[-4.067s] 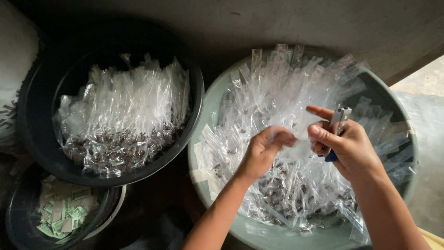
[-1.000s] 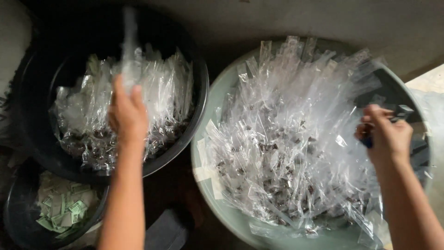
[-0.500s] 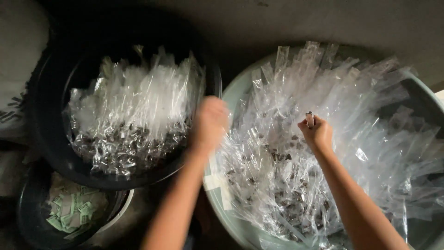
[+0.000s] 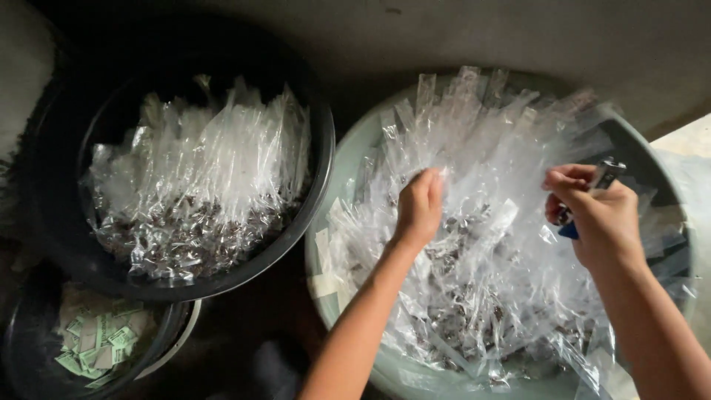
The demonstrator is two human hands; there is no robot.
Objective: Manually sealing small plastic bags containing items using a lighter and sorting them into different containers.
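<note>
While my left hand (image 4: 419, 205) pinches a clear packet (image 4: 474, 148) in the pale green basin (image 4: 337, 192), my right hand (image 4: 596, 211), at three o'clock, grips a small stapler (image 4: 603, 178).

Three tubs side by side, two hands over the right one.

The right tub (image 4: 337, 192) holds plastic bags (image 4: 481, 222); the left hand (image 4: 418, 207) and right hand (image 4: 600, 218) are above them. The left tub (image 4: 311, 200) holds more bags (image 4: 200, 185). Nearest left, a small tub (image 4: 167, 337) holds packets (image 4: 96, 344).
</note>
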